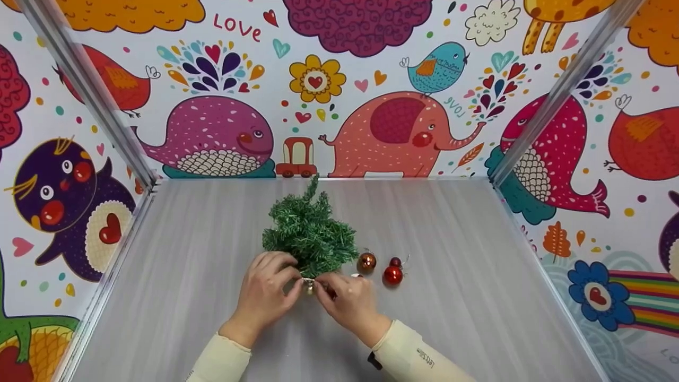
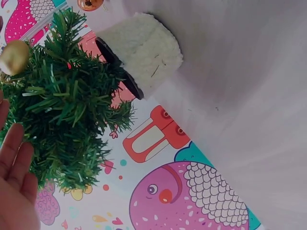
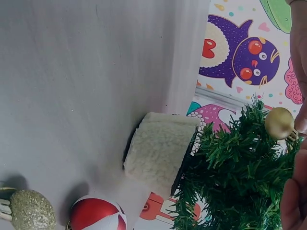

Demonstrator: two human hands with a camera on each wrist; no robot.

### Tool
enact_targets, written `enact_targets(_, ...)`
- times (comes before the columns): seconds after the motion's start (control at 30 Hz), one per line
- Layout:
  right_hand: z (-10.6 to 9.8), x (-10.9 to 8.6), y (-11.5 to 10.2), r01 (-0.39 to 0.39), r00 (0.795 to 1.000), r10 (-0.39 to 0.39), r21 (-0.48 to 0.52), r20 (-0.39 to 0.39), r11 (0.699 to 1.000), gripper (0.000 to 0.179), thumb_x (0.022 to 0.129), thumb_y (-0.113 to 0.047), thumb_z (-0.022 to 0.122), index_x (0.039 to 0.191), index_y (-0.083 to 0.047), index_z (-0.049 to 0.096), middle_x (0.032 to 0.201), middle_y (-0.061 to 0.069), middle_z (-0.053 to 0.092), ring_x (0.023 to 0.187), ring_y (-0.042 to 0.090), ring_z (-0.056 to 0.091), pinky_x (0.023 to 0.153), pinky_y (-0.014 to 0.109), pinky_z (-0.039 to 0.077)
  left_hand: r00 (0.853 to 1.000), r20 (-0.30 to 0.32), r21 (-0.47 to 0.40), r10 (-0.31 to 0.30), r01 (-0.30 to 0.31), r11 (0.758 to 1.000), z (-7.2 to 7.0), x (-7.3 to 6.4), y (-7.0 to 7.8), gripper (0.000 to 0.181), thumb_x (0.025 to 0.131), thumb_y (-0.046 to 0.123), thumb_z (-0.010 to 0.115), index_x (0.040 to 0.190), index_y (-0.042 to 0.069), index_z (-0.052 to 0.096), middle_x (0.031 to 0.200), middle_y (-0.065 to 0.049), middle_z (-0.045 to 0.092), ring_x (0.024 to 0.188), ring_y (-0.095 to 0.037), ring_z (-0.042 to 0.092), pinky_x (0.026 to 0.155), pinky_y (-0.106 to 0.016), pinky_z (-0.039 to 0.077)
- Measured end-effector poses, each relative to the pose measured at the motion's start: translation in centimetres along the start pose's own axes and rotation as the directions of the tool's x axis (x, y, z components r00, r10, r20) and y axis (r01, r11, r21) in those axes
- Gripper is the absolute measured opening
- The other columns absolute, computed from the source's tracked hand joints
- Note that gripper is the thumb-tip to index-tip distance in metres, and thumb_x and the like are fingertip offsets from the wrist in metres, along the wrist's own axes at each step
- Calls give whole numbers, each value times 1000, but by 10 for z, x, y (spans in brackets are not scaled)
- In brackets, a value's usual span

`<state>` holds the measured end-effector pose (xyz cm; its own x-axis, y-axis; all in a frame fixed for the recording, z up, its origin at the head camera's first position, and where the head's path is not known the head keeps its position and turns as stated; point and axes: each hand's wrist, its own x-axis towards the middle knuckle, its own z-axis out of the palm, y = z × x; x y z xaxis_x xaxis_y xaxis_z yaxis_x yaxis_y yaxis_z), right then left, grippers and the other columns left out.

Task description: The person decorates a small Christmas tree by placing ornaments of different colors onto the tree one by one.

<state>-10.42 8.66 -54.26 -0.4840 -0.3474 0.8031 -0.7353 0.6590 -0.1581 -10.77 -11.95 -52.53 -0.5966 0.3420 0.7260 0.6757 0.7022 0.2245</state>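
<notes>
Tree (image 1: 313, 231): stood upright on the table (image 1: 456, 318), around the middle, just in front of both hands.
Long axis: rose vertically from a white fleecy pot (image 2: 146, 55); the tip (image 1: 313, 187) pointed up, and the green branches spread outward.
Gold bauble (image 3: 279, 123): hung at the near side of the branches, cap upward by the fingertips, round end down.
Left hand (image 1: 267, 292): pinched the top of this bauble between thumb and forefinger.
Right hand (image 1: 349, 300): pinched there too, from the opposite side.
Loose ornaments: a copper bauble (image 1: 366, 262), a red bauble (image 1: 392, 275) and a small dark red bauble (image 1: 395, 262) lay right of the tree; a red-and-white bauble (image 3: 98, 214) and a glittery gold bauble (image 3: 33, 211) lay nearer the pot.
Surface: grey, with pale streaks running lengthwise.
Room: white walls (image 1: 350, 127) printed with whales, birds, a penguin and an elephant; metal rails (image 1: 95, 93) lined the corners.
Sleeves (image 1: 220, 361): cream, with small lettering.
</notes>
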Motion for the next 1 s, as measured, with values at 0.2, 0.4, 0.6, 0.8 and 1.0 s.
enact_targets(0.2,1,2,2,-11,999,11,-5,-30,1000,8,83,-16,76,89,-18,72,71,-10,69,46,0,54,40,17,41,1000,-28,-1,-1,1,1000,2,5,0,9,78,16,81,76,14,73,97,-2,68,97,-24,63,94,-44,46)
enact_targets(0.4,3,1,2,-14,999,13,-21,-49,1000,7,84,-17,75,90,-17,72,69,-10,68,46,0,54,39,18,40,998,-55,-32,-27,25,999,4,6,-1,7,79,15,79,77,13,73,95,-1,68,94,-23,63,92,-43,46)
enact_targets(0.6,3,2,4,-19,998,16,-52,-62,998,7,85,-18,74,91,-18,71,66,-10,66,44,2,53,38,20,40,995,-81,-65,-61,56,996,7,7,-1,6,82,14,74,77,15,72,90,2,67,90,-21,63,91,-42,45)
enact_targets(0.8,6,4,5,-25,998,21,-67,-54,997,8,83,-16,75,90,-18,71,66,-10,66,45,1,53,38,20,40,993,-89,-41,-74,70,997,11,8,-2,7,82,14,73,76,14,71,87,1,66,86,-22,63,90,-43,46)
enact_targets(1.0,8,2,5,-46,999,43,-93,-29,995,6,83,-18,75,87,-17,71,64,-8,66,43,2,52,36,21,39,994,-96,5,-50,50,999,13,5,-4,7,80,13,75,74,14,71,83,1,65,82,-23,63,88,-44,47)
